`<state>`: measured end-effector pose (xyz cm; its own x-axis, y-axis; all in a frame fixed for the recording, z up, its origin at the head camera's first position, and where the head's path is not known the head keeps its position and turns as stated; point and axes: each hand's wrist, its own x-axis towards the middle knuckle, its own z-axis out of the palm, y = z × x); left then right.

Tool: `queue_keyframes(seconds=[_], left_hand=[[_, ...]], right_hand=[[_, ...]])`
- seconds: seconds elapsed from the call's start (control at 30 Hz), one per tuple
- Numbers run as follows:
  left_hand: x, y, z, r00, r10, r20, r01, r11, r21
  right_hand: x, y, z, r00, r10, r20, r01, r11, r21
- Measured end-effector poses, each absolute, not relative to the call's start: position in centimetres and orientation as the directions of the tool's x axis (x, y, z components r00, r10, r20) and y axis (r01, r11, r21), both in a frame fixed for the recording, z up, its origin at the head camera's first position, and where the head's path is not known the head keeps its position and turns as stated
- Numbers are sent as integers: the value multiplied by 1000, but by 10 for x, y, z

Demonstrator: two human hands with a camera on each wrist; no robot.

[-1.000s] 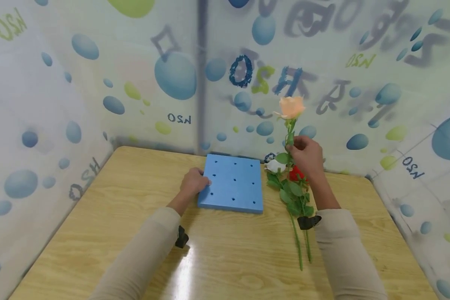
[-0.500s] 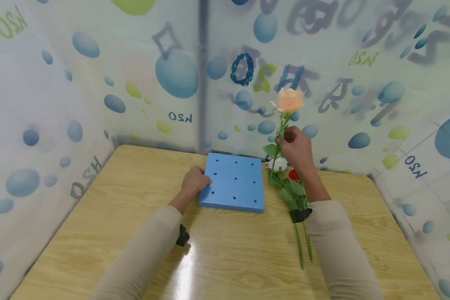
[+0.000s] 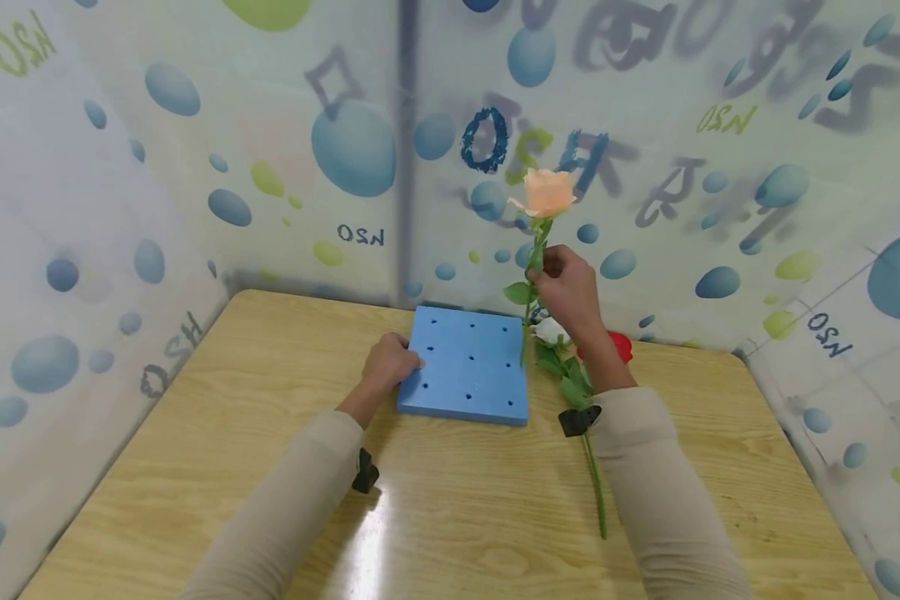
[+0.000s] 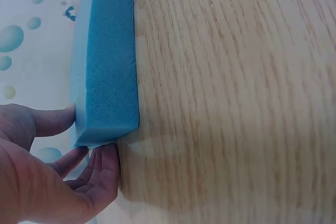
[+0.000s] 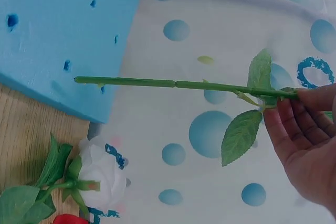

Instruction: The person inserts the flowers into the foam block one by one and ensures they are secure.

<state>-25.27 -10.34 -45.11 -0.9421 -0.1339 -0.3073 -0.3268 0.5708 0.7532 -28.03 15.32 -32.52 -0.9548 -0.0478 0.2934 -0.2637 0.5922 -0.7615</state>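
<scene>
My right hand [image 3: 567, 290] pinches the green stem of a peach rose [image 3: 547, 193] high up, just under the bloom, and holds it upright. In the right wrist view the bare lower stem [image 5: 157, 83] overlaps the blue foam board [image 5: 47, 30], its cut end close over one of the holes. My left hand [image 3: 392, 362] grips the left edge of the board, which lies flat on the table; in the left wrist view the thumb [image 4: 55, 121] is on the top face and the other fingers are at the side. Several small holes dot the board in rows.
A white rose [image 3: 551, 332] and a red rose [image 3: 619, 345] lie on the wooden table [image 3: 450, 517] right of the board, partly hidden by my right arm. A patterned wall [image 3: 285, 225] stands right behind the table's back edge.
My right hand has carried the peach rose left, away from the lying roses to the board's right edge. The left hand stays on the board.
</scene>
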Motion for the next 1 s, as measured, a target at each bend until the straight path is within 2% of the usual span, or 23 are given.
queue_keyframes(seconds=[0.23,1.0], left_hand=[[-253,-104,-451,-938,-135,-319,-338,559,757],[-256,-106,-452,-937,-139,-320,-345,512,787]], right_hand=[[-287,141,-320,-961,-25,274,-231,614,-754],[-302,105,-316,-961,-47,273,-252,562,-788]])
